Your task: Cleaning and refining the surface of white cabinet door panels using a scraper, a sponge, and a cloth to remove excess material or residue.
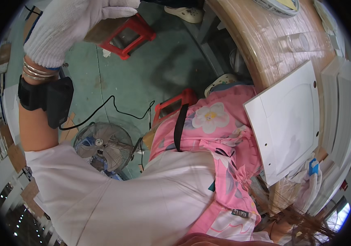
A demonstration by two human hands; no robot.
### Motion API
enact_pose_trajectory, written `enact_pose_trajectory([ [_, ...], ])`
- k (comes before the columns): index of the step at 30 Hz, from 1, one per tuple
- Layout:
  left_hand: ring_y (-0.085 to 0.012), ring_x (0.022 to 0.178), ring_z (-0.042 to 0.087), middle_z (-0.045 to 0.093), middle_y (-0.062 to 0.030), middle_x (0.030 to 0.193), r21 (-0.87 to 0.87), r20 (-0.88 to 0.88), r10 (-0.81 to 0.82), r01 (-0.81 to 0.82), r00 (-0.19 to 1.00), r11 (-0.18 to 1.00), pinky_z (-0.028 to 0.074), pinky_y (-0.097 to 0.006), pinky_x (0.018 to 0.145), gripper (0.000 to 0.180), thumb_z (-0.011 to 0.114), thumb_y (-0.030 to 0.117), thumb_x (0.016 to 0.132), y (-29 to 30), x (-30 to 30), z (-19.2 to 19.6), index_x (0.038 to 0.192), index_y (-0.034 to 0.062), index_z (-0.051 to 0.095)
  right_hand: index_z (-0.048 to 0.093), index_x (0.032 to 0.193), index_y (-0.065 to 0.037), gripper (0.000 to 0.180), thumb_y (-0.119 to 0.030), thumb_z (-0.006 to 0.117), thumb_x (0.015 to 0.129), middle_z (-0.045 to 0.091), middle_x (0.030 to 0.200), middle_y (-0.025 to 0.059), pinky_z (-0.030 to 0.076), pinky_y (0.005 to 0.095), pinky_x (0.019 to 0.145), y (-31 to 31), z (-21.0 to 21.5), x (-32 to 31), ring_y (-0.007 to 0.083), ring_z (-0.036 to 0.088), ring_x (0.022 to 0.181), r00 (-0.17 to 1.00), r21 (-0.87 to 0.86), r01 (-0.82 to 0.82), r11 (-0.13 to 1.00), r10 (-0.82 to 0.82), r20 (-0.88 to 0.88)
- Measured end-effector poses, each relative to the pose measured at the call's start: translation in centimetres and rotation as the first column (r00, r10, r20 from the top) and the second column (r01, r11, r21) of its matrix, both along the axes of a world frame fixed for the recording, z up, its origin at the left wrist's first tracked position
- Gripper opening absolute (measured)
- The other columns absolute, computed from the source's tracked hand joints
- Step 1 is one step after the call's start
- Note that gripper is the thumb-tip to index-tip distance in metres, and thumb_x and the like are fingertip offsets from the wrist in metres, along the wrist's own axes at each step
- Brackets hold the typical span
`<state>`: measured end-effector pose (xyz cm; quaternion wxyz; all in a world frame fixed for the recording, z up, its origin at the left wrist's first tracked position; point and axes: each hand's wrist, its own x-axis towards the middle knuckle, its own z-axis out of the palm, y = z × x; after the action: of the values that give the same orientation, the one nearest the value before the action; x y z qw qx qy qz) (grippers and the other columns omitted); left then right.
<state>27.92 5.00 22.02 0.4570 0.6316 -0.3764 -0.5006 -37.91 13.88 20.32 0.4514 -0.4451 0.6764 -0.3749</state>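
Observation:
My left hand wears a white knitted glove and is raised at the upper left, partly cut off by the top edge. The fingers that show are stretched out, with nothing seen in them. Bangles and a black strapped device with a cable circle this wrist and forearm. A flat white board with several small holes stands tilted against the table side, beside my pink flowered apron. Past its lower edge, pale glove-like fabric with a blue patch may be my right hand; its fingers cannot be made out.
A wooden table under clear film curves along the right, bearing a clear cylindrical thing and a round grey-rimmed item. White boards are stacked beyond. On the green floor are a fan, a red stool and another person's shoe.

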Motion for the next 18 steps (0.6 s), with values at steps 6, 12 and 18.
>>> enact_pose_trajectory([
  [6,-0.0204,0.078,0.070,0.071,-0.0106,0.092,-0.678,-0.618,-0.763,0.363,0.187,0.639,0.060,-0.034,0.074,0.031,0.057,0.028,0.099,-2.7,2.1,-5.4,0.107,-0.0007,0.065,0.054,0.127,0.003,0.034,-0.016,0.060,0.099,0.063,0.101,0.0019,0.037,0.0164,0.064,0.1,-0.3,-0.5,0.0026,0.049,0.074,0.999,0.001,-0.046,0.999,0.045,0.026],
  [12,-0.0203,0.078,0.070,0.071,-0.0102,0.092,0.024,-0.045,-0.008,0.009,0.999,1.000,0.060,-0.034,0.074,0.029,0.057,0.027,0.099,-0.1,-0.5,-0.4,0.106,0.0004,0.066,0.054,0.125,0.003,0.033,-0.016,0.061,0.099,0.065,0.110,0.0058,0.043,0.0166,0.073,0.2,0.1,-0.2,0.0051,0.056,0.084,1.000,0.006,-0.024,1.000,0.024,-0.001],
  [18,-0.0201,0.078,0.070,0.071,-0.0098,0.091,0.039,-0.042,-0.002,0.004,0.999,0.999,0.060,-0.034,0.075,0.028,0.057,0.027,0.099,-0.3,-0.6,-0.2,0.106,0.0009,0.066,0.055,0.121,0.003,0.029,-0.015,0.060,0.099,0.063,0.104,0.0044,0.045,0.0199,0.075,0.3,0.7,0.2,0.0073,0.056,0.084,0.994,-0.002,-0.059,0.998,0.059,0.089],
])
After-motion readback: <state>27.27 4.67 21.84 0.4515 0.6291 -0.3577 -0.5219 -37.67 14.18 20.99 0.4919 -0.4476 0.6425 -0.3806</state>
